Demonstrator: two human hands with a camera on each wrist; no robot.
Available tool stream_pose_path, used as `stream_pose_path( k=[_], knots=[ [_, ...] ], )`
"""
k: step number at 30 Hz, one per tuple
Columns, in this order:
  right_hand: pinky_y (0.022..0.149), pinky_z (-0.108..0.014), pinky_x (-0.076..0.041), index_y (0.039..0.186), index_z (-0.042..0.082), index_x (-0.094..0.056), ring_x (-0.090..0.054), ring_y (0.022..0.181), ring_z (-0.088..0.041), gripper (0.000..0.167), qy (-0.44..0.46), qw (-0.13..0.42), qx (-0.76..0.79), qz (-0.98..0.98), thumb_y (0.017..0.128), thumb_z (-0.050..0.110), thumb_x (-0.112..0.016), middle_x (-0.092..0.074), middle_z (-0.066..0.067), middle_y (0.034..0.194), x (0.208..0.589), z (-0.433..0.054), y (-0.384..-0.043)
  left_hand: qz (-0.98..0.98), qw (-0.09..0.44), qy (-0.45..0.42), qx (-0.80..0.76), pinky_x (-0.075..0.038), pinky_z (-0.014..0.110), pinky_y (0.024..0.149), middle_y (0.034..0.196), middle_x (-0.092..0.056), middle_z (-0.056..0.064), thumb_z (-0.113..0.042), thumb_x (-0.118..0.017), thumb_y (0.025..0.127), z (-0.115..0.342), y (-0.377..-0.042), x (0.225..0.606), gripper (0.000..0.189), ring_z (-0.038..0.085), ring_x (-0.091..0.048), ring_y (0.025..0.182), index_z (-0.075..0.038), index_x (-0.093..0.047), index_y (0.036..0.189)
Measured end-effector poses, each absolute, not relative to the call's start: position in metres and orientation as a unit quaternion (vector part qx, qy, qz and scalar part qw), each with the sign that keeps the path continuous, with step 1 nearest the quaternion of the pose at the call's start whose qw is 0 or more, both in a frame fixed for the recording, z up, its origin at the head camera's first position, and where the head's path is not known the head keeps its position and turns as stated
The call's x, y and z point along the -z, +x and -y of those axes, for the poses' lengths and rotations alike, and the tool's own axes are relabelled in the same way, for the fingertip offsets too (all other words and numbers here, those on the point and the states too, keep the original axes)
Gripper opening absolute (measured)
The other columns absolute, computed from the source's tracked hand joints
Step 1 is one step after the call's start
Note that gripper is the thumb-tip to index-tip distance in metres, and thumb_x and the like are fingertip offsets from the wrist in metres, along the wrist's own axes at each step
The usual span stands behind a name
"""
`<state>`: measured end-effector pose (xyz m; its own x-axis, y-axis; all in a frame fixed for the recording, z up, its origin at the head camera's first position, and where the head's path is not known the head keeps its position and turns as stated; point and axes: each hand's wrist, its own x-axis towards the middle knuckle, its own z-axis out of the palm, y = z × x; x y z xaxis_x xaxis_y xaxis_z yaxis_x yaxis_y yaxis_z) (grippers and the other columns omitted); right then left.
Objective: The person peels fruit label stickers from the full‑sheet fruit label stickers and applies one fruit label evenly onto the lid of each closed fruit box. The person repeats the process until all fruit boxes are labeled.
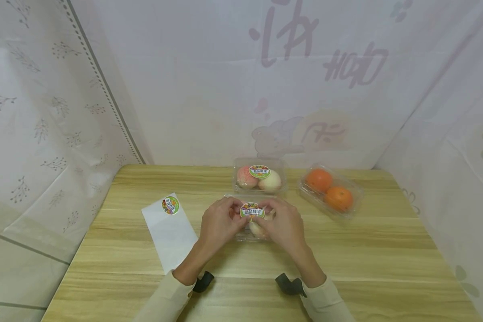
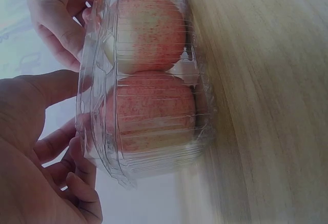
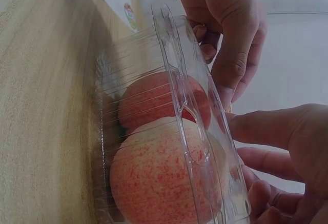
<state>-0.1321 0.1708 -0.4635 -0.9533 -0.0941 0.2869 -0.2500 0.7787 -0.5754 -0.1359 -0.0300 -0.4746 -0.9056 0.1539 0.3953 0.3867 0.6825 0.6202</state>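
Note:
A clear plastic fruit box [image 1: 247, 239] with two pink-and-cream peaches [image 2: 151, 111] inside rests on the wooden table, its lid down. Over the lid, an oval fruit label sticker [image 1: 252, 210] with colourful print lies face up between both hands. My left hand [image 1: 221, 221] pinches the sticker's left edge with thumb and forefinger, and my right hand [image 1: 283, 222] does the same at its right edge. Both thumbs come right at the lid in the wrist views. The remaining fingers curl loosely beside the box's top, and the sticker's underside is hidden.
Behind stands another peach box [image 1: 279, 163] bearing a similar label [image 1: 259, 171]. To the right is a box [image 1: 356, 194] of two oranges [image 1: 339, 198], with no label showing. White backing paper [image 1: 171, 237] with one sticker [image 1: 170, 205] lies left on the table [image 1: 370, 268].

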Motion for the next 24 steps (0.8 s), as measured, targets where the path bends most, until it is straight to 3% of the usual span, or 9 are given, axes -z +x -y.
stream_pose_path(
  k=[24],
  knots=[
    [0.061, -0.036, -0.052, 0.107, 0.011, -0.085, -0.065, 0.075, -0.017, 0.032, 0.076, 0.089, -0.305, 0.945, 0.084, 0.029, -0.098, -0.074, -0.003, 0.096, 0.4605, -0.1749, -0.1307, 0.905, 0.153, -0.149, 0.367, -0.050, 0.029, 0.064, 0.089, -0.073, -0.002, -0.022, -0.100, 0.079, 0.0298, -0.1371, 0.4756, 0.034, 0.012, -0.061, 0.075, -0.010, -0.079, 0.103]
  ],
)
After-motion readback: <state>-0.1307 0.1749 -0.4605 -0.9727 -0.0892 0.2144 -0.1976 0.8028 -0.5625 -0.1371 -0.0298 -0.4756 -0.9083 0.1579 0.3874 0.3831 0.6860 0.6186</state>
